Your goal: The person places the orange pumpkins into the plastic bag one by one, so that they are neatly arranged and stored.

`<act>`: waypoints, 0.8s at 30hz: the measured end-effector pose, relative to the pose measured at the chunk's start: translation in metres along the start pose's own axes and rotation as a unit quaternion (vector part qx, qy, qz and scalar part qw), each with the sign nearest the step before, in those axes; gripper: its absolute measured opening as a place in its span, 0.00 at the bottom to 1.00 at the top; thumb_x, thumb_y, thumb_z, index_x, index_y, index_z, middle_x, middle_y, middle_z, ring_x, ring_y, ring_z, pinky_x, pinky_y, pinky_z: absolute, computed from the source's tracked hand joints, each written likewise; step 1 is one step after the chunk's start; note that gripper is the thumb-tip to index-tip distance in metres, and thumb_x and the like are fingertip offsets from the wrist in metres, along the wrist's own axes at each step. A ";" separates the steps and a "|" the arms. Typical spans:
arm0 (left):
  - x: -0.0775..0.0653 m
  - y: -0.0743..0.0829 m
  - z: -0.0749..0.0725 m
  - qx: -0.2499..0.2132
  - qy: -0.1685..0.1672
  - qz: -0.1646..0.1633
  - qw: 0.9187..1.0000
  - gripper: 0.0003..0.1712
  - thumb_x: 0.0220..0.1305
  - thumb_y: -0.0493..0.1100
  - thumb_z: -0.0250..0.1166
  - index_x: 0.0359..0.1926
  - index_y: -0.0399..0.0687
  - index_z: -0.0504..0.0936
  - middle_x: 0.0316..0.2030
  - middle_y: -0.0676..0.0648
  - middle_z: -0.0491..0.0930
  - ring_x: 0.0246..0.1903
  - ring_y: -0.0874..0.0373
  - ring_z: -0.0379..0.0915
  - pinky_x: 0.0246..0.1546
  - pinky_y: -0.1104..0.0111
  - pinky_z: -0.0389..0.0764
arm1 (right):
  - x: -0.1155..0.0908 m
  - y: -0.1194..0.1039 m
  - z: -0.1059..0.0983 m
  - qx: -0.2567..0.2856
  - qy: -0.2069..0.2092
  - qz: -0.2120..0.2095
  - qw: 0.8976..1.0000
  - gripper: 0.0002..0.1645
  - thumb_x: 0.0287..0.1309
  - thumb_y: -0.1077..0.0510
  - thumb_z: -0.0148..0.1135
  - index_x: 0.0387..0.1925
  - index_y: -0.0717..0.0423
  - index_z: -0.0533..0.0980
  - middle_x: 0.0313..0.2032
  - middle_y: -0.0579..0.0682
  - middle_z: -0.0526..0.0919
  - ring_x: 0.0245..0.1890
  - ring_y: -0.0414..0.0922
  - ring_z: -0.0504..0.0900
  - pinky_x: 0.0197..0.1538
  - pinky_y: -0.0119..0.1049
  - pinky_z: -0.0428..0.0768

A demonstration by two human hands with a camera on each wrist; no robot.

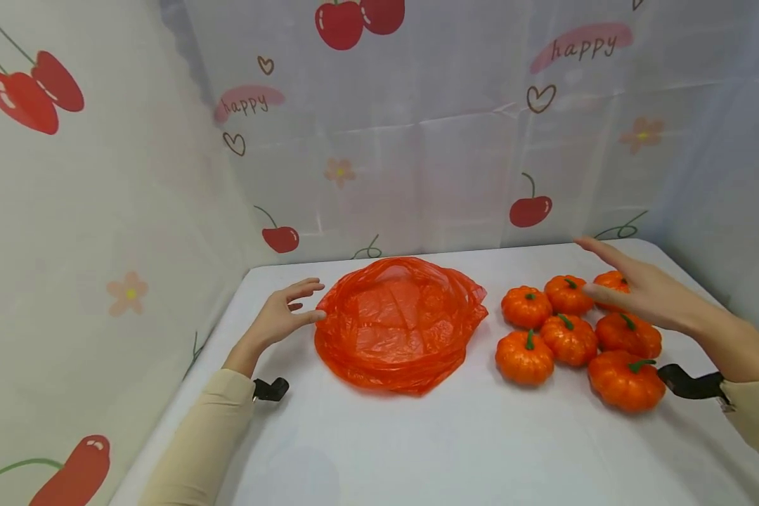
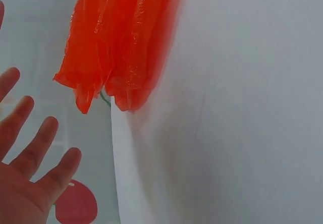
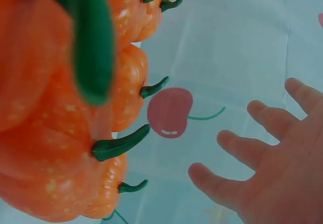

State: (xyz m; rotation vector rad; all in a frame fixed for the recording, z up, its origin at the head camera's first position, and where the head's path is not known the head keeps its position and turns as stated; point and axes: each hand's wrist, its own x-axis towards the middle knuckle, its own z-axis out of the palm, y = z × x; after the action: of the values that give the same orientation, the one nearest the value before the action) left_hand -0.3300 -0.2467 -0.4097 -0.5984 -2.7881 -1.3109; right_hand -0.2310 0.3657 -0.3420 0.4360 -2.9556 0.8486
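Note:
A thin red-orange plastic bag (image 1: 392, 376) lies on the white table with its mouth spread wide. Just beside its left rim is my left hand (image 1: 280, 320), fingers spread and holding nothing. In the left wrist view those fingers (image 2: 43, 138) are apart from the bag (image 2: 128, 47); whether the thumb touches it I cannot tell. On the right stand several small orange toy pumpkins (image 1: 525, 358) with green stems. Above the rear ones hovers my right hand (image 1: 651, 292), thumb and fingers apart, partly covering them. The right wrist view shows the pumpkins (image 3: 45, 163) close by, untouched by the fingers (image 3: 239, 148).
The white table (image 1: 417, 450) reaches back to a hanging curtain (image 1: 417, 176) printed with cherries, hearts and flowers. Similar curtain stands along the left and right sides. A black wrist camera mount (image 1: 270, 388) sticks out from the left sleeve, another (image 1: 689, 383) from the right.

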 end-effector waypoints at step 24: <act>0.000 -0.019 0.028 -0.057 -0.045 -0.004 0.997 0.35 0.61 0.50 0.76 0.69 0.54 0.78 0.76 0.53 0.64 0.74 0.43 0.62 0.67 0.44 0.75 | -0.056 0.040 0.033 0.078 0.069 -0.038 0.994 0.35 0.70 0.62 0.61 0.75 0.47 0.65 0.60 0.20 0.73 0.55 0.18 0.69 0.44 0.30 0.80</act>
State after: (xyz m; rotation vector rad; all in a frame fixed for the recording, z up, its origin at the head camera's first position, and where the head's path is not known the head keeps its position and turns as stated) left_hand -0.3322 -0.2364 -0.4421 -0.6667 -2.8038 -1.4911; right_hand -0.1873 0.3950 -0.3969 0.4724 -2.7415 1.0587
